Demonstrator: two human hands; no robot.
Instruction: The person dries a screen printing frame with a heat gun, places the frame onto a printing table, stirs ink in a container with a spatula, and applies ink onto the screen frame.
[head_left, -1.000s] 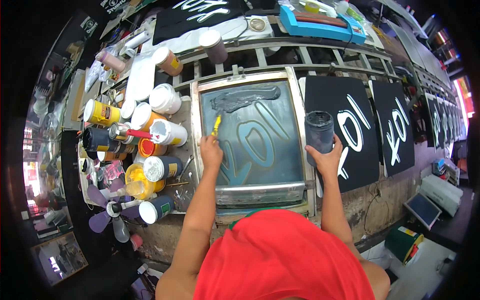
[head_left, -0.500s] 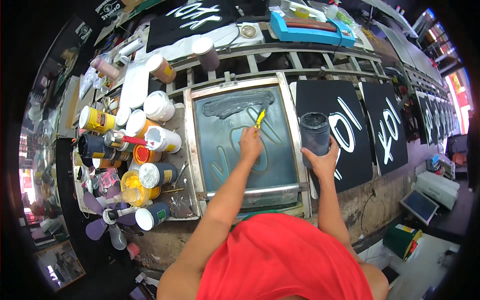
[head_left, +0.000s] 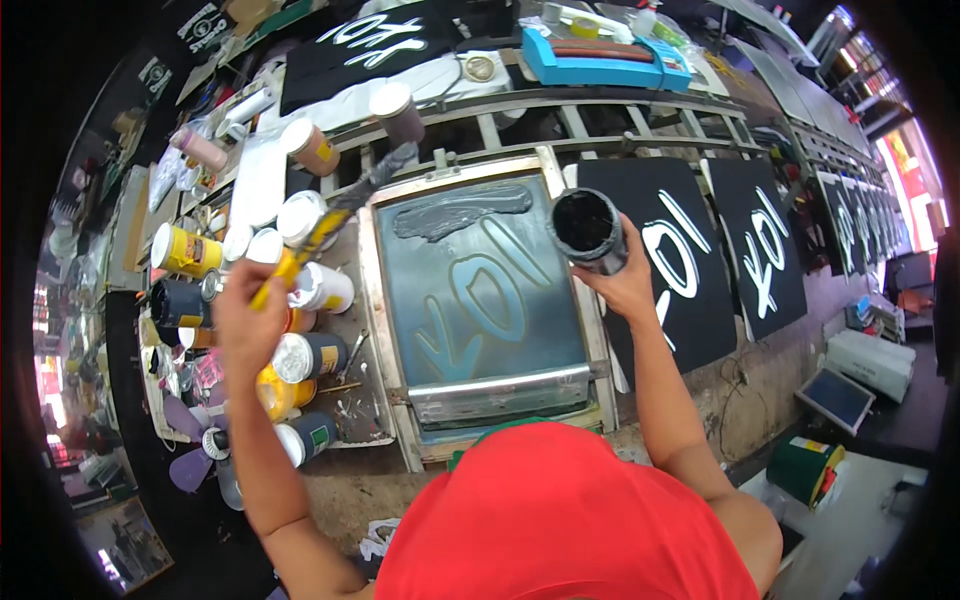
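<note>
My left hand, slightly blurred, is closed round a spatula with a yellow-and-black handle. Its blade end is coated in dark ink and points up and away, over the paint tubs. In my right hand is an open jar of black ink, tipped so its dark mouth faces up at me. The jar hangs over the right edge of a framed printing screen. A thick smear of dark ink lies across the screen's far end, above pale stencil lettering. A metal squeegee bar rests along the near end.
Several paint tubs, among them a yellow one and a white one, crowd the left side. Black printed panels lie to the right. Beyond the screen run metal rails and a blue machine. A fan stands lower left.
My left hand has lifted the spatula off the screen and swung left over the tubs. My right hand has moved the jar slightly left and tilted it. The dark ink smear stays on the screen.
</note>
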